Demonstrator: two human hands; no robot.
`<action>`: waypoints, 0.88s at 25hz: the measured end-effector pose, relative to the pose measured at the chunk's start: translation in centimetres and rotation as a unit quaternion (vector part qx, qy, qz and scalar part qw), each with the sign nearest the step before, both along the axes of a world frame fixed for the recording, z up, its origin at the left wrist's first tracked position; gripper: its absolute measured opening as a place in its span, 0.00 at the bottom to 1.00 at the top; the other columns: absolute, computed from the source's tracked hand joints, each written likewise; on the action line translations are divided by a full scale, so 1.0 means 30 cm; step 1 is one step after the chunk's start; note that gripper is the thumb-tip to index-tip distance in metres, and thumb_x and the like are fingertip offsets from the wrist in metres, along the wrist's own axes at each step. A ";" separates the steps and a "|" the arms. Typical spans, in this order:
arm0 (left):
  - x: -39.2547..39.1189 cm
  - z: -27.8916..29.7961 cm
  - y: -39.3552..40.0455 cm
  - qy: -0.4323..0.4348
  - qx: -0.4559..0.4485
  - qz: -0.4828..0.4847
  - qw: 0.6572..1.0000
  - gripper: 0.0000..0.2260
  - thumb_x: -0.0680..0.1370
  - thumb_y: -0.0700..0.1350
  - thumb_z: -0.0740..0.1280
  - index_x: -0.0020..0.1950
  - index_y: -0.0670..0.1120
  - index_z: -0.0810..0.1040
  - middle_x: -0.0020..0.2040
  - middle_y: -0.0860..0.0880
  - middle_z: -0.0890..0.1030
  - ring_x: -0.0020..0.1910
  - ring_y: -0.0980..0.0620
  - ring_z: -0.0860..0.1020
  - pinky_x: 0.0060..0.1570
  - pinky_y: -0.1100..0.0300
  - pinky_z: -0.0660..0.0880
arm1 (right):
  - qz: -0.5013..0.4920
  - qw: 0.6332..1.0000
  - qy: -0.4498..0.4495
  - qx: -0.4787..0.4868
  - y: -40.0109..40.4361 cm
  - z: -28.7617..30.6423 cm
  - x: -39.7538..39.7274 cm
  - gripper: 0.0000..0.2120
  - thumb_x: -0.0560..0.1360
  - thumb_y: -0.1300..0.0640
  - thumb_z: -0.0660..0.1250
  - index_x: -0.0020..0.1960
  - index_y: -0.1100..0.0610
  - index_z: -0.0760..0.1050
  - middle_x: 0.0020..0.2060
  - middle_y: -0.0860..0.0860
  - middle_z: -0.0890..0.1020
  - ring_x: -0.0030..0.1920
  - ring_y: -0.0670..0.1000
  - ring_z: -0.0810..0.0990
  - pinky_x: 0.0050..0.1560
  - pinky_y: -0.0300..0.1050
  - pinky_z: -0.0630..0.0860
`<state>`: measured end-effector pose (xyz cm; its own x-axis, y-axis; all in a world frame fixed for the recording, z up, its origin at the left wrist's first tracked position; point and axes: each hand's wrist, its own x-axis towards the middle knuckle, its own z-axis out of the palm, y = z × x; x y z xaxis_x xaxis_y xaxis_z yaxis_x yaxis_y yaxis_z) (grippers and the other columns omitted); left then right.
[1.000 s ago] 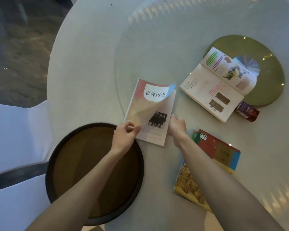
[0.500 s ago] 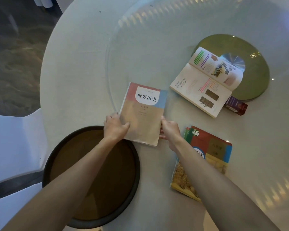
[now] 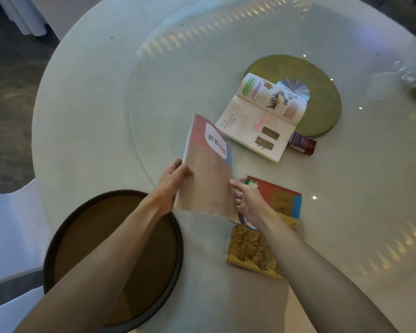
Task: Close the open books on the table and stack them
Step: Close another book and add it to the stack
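A closed history book [image 3: 208, 169] with a pink and tan cover is lifted off the table and tilted on edge. My left hand [image 3: 174, 179] grips its left edge. My right hand [image 3: 246, 200] holds its lower right edge, fingers partly under it. Below my right hand lies a closed book [image 3: 281, 200] with a red, yellow and blue cover, flat on the table. Farther back an open book [image 3: 262, 118] lies face up with coloured pages showing, its far page curling over a green disc.
A round dark brown tray [image 3: 115, 258] sits at the table's near left edge. A snack packet [image 3: 250, 251] lies under the red book's near end. A small maroon box [image 3: 302, 143] rests beside the open book. A green disc [image 3: 322, 97] marks the glass turntable's centre. White chair [image 3: 7, 227] at left.
The history book's cover was folded shut, then both hands lifted it off the table, tilted it on edge and moved it right toward the red book.
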<state>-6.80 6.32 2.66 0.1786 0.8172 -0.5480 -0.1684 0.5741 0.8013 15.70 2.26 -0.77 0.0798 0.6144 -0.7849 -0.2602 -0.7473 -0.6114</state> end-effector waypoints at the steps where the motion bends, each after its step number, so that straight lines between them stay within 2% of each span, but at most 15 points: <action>1: 0.035 0.013 0.000 0.001 0.007 -0.017 1.000 0.04 0.70 0.44 0.67 0.42 0.53 0.80 0.40 0.48 0.84 0.35 0.51 0.83 0.31 0.55 0.79 | -0.012 1.000 0.024 0.005 -0.020 0.013 0.039 0.17 0.80 0.52 0.71 0.64 0.60 0.80 0.53 0.55 0.88 0.52 0.54 0.86 0.49 0.48 0.82; 3: 0.107 0.020 -0.014 0.006 0.010 -0.053 0.999 0.06 0.71 0.44 0.66 0.46 0.51 0.80 0.41 0.48 0.85 0.36 0.50 0.84 0.32 0.54 0.80 | -0.046 0.999 0.013 0.018 -0.065 0.031 0.114 0.13 0.80 0.57 0.70 0.63 0.60 0.81 0.49 0.54 0.87 0.46 0.52 0.86 0.40 0.45 0.82; 4: 0.148 0.017 -0.027 0.012 0.012 -0.078 0.997 0.07 0.72 0.44 0.65 0.48 0.50 0.79 0.42 0.47 0.85 0.38 0.49 0.84 0.34 0.53 0.81 | -0.073 0.997 -0.008 0.019 -0.093 0.035 0.158 0.12 0.80 0.59 0.70 0.62 0.60 0.81 0.49 0.54 0.87 0.46 0.53 0.85 0.39 0.46 0.82; 7: 0.254 -0.043 -0.099 0.079 0.029 -0.143 0.986 0.04 0.75 0.43 0.64 0.49 0.46 0.76 0.47 0.42 0.83 0.45 0.45 0.83 0.39 0.55 0.80 | -0.086 0.990 -0.112 -0.004 -0.194 0.023 0.287 0.10 0.79 0.62 0.70 0.59 0.62 0.79 0.52 0.56 0.86 0.49 0.55 0.85 0.45 0.52 0.83; 9: 0.314 -0.107 -0.155 0.151 0.039 -0.185 0.970 0.02 0.76 0.41 0.66 0.46 0.46 0.74 0.47 0.42 0.83 0.44 0.46 0.81 0.36 0.61 0.77 | -0.047 0.980 -0.192 -0.015 -0.259 0.004 0.348 0.07 0.79 0.62 0.69 0.57 0.60 0.79 0.53 0.57 0.87 0.52 0.57 0.86 0.52 0.56 0.85; 11: 0.347 -0.168 -0.207 0.214 0.028 -0.221 0.951 0.03 0.75 0.41 0.69 0.45 0.46 0.75 0.45 0.45 0.83 0.41 0.50 0.81 0.33 0.64 0.76 | -0.016 0.970 -0.243 -0.024 -0.307 -0.011 0.370 0.04 0.80 0.60 0.68 0.55 0.56 0.77 0.53 0.55 0.86 0.51 0.54 0.86 0.48 0.53 0.85; 13: 0.362 -0.217 -0.249 0.292 0.043 -0.247 0.923 0.04 0.74 0.43 0.71 0.44 0.47 0.77 0.41 0.48 0.82 0.38 0.52 0.80 0.33 0.61 0.76 | 0.017 0.959 -0.280 -0.027 -0.335 -0.029 0.390 0.03 0.80 0.58 0.68 0.53 0.55 0.75 0.52 0.54 0.85 0.50 0.52 0.85 0.46 0.53 0.85; 15: 0.364 -0.239 -0.263 0.360 0.057 -0.271 0.891 0.05 0.72 0.46 0.73 0.43 0.47 0.78 0.37 0.51 0.80 0.37 0.51 0.80 0.36 0.57 0.77 | 0.064 0.940 -0.333 -0.032 -0.346 -0.046 0.413 0.04 0.79 0.56 0.68 0.51 0.55 0.74 0.49 0.53 0.85 0.50 0.54 0.85 0.50 0.59 0.85; 17: 0.357 -0.247 -0.255 0.356 0.045 -0.275 0.892 0.11 0.71 0.48 0.75 0.48 0.48 0.77 0.38 0.50 0.81 0.37 0.51 0.81 0.36 0.57 0.78 | 0.133 0.913 -0.384 -0.040 -0.342 -0.045 0.431 0.06 0.77 0.52 0.68 0.49 0.55 0.74 0.45 0.51 0.84 0.47 0.53 0.85 0.50 0.59 0.85; 19: 0.348 -0.248 -0.228 0.350 0.039 -0.302 0.886 0.16 0.70 0.49 0.77 0.51 0.50 0.73 0.40 0.49 0.82 0.37 0.53 0.81 0.32 0.62 0.75 | 0.198 0.891 -0.404 -0.063 -0.328 -0.040 0.452 0.10 0.76 0.49 0.68 0.48 0.55 0.74 0.43 0.50 0.84 0.45 0.52 0.84 0.48 0.55 0.83; 22: 0.342 -0.237 -0.118 0.376 0.068 -0.418 0.824 0.10 0.72 0.49 0.76 0.45 0.47 0.78 0.38 0.49 0.83 0.34 0.52 0.83 0.32 0.61 0.76 | 0.305 0.837 -0.441 -0.113 -0.262 -0.018 0.504 0.14 0.74 0.45 0.67 0.41 0.55 0.75 0.36 0.48 0.82 0.38 0.52 0.82 0.40 0.50 0.77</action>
<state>3.45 2.78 -4.44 0.3615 0.6442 -0.6740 0.8141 0.1344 0.5650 30.82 -5.60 -1.32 0.4153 0.5953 -0.6879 0.6887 -0.6998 -0.1898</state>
